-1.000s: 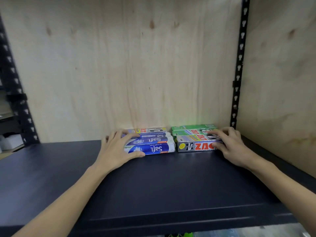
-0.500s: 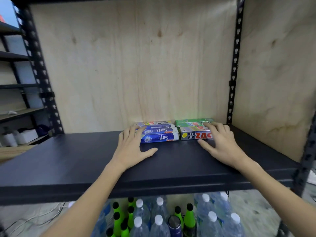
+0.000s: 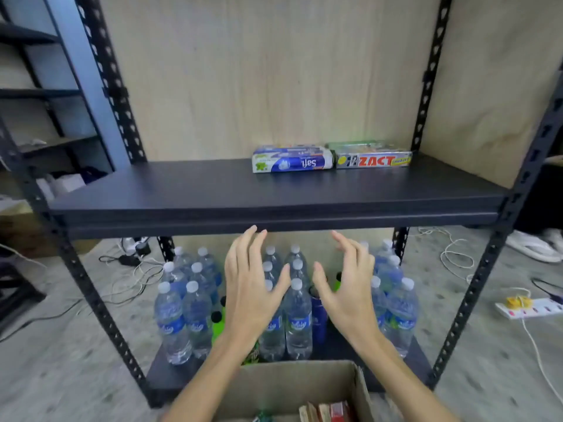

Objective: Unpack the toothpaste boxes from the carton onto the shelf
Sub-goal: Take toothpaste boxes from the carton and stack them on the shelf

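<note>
Two small stacks of toothpaste boxes lie at the back right of the dark shelf (image 3: 213,196): blue-and-white boxes (image 3: 292,161) on the left, a grey and red ZACT box (image 3: 373,160) with green boxes behind it on the right. My left hand (image 3: 251,287) and right hand (image 3: 350,287) hover empty with fingers spread, below the shelf's front edge and above the carton. The cardboard carton (image 3: 292,388) sits at the bottom of the view, with several red and brown boxes (image 3: 329,412) standing inside it.
Several water bottles (image 3: 182,315) and green bottles stand on the bottom shelf. Black perforated uprights (image 3: 475,287) frame the rack. Cables (image 3: 454,254) and a power strip (image 3: 530,309) lie on the concrete floor to the right; more cables (image 3: 131,257) lie to the left.
Both hands have let go of the boxes on the shelf and pulled back and down below the shelf edge. The view has backed away, showing the bottles and the carton.
</note>
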A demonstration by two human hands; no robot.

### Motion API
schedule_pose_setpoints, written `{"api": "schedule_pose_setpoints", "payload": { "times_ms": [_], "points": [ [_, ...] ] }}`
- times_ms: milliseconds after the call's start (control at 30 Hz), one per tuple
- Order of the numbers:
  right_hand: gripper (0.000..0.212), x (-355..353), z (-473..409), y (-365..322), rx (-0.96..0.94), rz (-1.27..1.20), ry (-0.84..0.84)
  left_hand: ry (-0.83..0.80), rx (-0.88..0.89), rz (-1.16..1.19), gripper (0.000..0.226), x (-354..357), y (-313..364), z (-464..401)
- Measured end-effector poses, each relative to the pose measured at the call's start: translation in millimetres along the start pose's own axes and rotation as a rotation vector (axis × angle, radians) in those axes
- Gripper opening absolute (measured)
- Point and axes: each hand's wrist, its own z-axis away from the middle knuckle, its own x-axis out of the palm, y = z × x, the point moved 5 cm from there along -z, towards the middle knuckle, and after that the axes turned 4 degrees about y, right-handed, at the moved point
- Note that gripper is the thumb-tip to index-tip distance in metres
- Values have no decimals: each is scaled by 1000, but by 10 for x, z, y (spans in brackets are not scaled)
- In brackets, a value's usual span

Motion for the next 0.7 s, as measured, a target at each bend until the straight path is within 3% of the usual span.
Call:
{"api": "schedule_pose_setpoints", "payload": {
  "times_ms": [133,267,467,700],
  "points": [
    [61,301,775,283,145,7,-92,-102,-136,-34,61,216,-358,829],
    [64,606,1571,767,268,123,-263,-343,-307,-106,54,509,-897,1717],
    [59,844,2768,1430,488,324,-524,-608,-724,-122,55,707,-1680,3007],
    [83,1174,3636,1834,644,460,-828,-753,-1083,-235,61,817,-2087,3920]
  ]
}}
